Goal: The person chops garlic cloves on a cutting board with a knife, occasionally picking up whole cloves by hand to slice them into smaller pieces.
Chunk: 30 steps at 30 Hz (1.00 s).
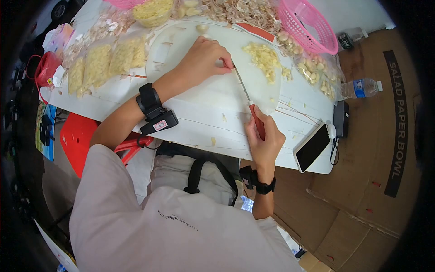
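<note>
At frame center, the right hand [265, 138] is gripping a red-handled knife [248, 102], its blade pointing toward upper left; the left hand [204, 59] is pinching garlic at the tip on the white cutting board [217, 86], which sits on a messy white bench [190, 120].

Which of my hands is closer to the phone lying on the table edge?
Right. The right hand, gripping the red-handled knife, is just left of the phone. The left hand is farther away, up on the cutting board.

Head camera looks steeply down, close over table [217, 109].
</note>
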Motion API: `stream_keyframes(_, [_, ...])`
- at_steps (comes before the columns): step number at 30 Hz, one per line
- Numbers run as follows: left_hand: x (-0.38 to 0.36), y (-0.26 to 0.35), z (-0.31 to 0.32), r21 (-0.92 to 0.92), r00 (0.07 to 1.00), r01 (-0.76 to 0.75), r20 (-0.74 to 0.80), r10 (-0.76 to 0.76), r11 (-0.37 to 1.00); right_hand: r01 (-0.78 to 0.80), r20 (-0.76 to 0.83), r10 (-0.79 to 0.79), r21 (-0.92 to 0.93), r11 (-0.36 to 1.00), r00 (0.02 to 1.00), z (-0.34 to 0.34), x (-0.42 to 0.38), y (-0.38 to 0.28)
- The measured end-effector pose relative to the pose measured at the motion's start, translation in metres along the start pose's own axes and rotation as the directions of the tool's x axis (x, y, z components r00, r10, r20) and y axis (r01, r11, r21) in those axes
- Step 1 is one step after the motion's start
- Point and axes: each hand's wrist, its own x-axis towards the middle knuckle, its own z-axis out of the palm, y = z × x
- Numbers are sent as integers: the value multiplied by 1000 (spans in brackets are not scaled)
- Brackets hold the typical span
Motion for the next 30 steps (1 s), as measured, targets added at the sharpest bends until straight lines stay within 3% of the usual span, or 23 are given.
stream_keyframes(9, [0,1,-1,21,999,40,24,-40,999,31,25,-30,-41,999,999,-2,3,-4])
stream_keyframes(20, [0,-2,2,-21,1000,11,-28,-11,1000,73,127,-45,-231,970,991,0,7,-3])
stream_keyframes(27, [-1,-2,2,2,999,12,-38,-12,1000,45,114,-24,-180,983,993,2,7,-2])
stream_keyframes(30, [-2,-2,2,-14,999,25,-47,-25,1000,7,53,-3,-69,998,999,1,5,-4])
